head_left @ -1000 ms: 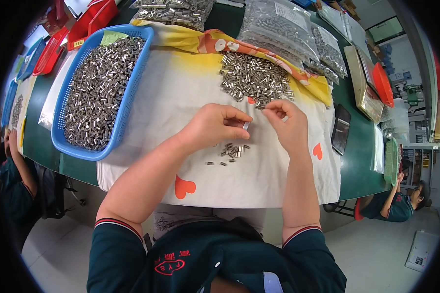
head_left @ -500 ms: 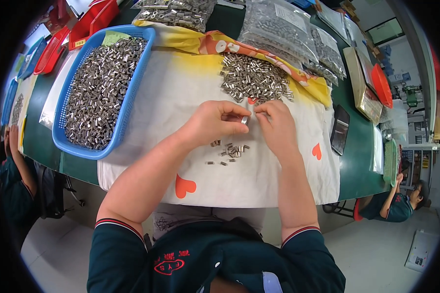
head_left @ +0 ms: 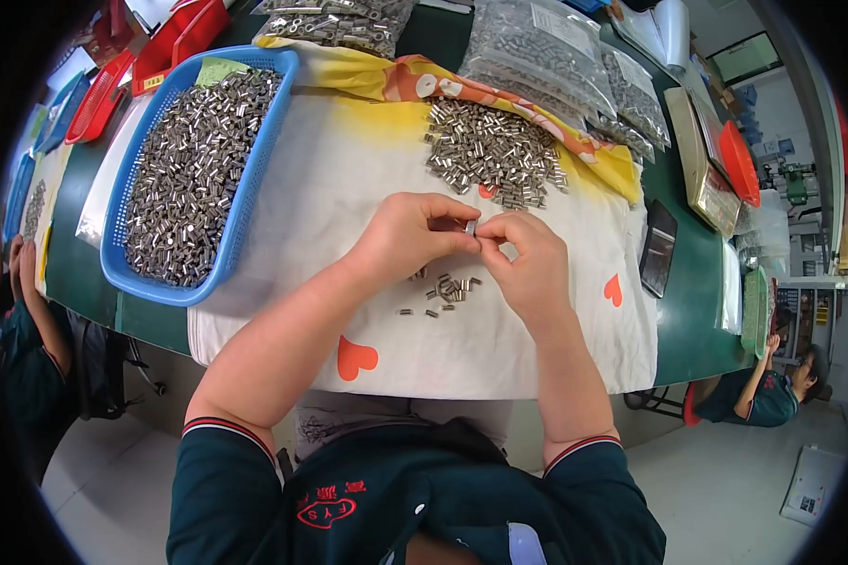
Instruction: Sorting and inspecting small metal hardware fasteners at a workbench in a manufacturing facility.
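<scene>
My left hand (head_left: pixel 407 232) pinches a small silvery metal sleeve (head_left: pixel 471 227) between thumb and fingertips, above the white cloth (head_left: pixel 320 245). Thumb and forefinger of my right hand (head_left: pixel 530 256) are closed together at the sleeve's right side, touching it. Other sleeves inside my left hand, if any, are hidden. Below the hands lies a small loose group of sleeves (head_left: pixel 452 289), partly covered by my left hand. Just beyond the hands spreads a larger heap of the same sleeves (head_left: pixel 493 151).
A blue basket (head_left: pixel 233 231) full of metal sleeves stands at left. Clear bags of metal parts (head_left: pixel 537 52) lie at the back, behind the cloth's rolled yellow edge (head_left: pixel 358 73). A dark phone-like device (head_left: pixel 658 250) lies at right. Other people sit at both sides.
My right hand has moved slightly left, and its thumb and forefinger have closed in at the sleeve. The left hand has stayed nearly in place.
</scene>
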`<state>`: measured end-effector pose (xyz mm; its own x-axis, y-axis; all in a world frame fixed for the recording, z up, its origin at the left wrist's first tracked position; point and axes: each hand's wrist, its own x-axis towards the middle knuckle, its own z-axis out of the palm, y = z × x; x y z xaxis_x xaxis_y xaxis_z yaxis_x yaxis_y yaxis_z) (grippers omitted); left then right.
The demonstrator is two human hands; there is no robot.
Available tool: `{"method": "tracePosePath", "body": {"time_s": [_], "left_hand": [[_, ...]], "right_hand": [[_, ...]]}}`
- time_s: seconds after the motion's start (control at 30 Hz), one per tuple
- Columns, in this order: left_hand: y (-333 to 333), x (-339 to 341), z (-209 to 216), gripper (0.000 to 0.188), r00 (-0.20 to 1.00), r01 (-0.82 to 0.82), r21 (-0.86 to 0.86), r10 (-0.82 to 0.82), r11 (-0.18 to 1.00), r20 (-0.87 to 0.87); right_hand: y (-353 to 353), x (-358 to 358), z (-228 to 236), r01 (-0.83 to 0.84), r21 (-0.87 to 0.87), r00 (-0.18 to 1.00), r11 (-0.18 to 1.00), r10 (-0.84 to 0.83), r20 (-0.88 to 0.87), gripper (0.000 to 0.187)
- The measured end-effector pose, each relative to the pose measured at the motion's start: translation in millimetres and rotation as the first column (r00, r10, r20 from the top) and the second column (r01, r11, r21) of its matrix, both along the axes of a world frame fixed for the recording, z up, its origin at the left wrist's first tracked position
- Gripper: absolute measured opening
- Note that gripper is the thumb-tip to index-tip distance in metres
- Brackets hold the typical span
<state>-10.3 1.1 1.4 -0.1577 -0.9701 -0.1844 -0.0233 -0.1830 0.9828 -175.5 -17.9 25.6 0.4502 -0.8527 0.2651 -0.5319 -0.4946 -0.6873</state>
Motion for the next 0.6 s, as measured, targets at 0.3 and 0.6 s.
{"method": "tracePosePath", "body": {"time_s": [0.3, 0.6], "left_hand": [[-3, 3, -8, 0.030, 0.990, -0.011, 0.047, 0.017, 0.999, -0.140], [-2, 4, 2, 0.030, 0.998, 0.065, 0.068, -0.063, 0.996, -0.024]], "right_hand": [[-3, -5, 0, -0.028, 0.097, 0.992, 0.995, 0.016, 0.123, 0.009], [-25, -25, 0, 0.139, 0.281, 0.989, 0.950, -0.150, 0.017, 0.011]]}}
